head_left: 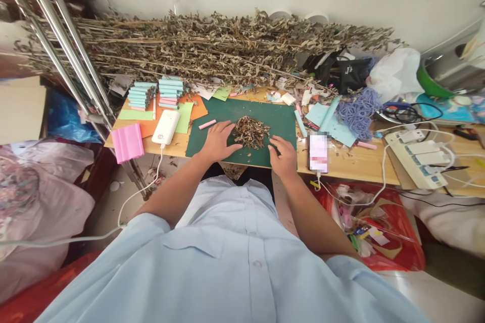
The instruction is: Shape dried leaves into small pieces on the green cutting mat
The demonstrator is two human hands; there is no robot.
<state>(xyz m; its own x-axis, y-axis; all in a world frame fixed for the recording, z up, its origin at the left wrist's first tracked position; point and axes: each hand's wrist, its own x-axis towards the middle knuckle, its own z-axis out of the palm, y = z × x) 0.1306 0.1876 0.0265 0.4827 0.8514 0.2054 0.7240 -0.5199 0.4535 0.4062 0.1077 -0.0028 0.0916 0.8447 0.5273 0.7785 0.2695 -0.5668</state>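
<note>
We have a long, grey-brown bundle of dried leafy stems (212,45) along the wall at the back of a pale wooden table (352,161). On the table we see a dark green rectangular mat (282,111); to its right, a cream multi-socket power strip (417,159) and a tangled purple-blue cord (358,111). Bare left hand (220,142): palm down on the mat, fingers spread, fingertips right by the leaf pile; contact we can't tell. Bare right hand (283,155): fingers loosely bent and apart, just right of the pile. Between them, on the mat: a loose pile of crumbled brown dried leaves (251,132). Left of the mat we note a white rectangular power bank (165,127), cable plugged in. Smallest: a thin pink paper roll (207,124), on the mat near the left hand.
</note>
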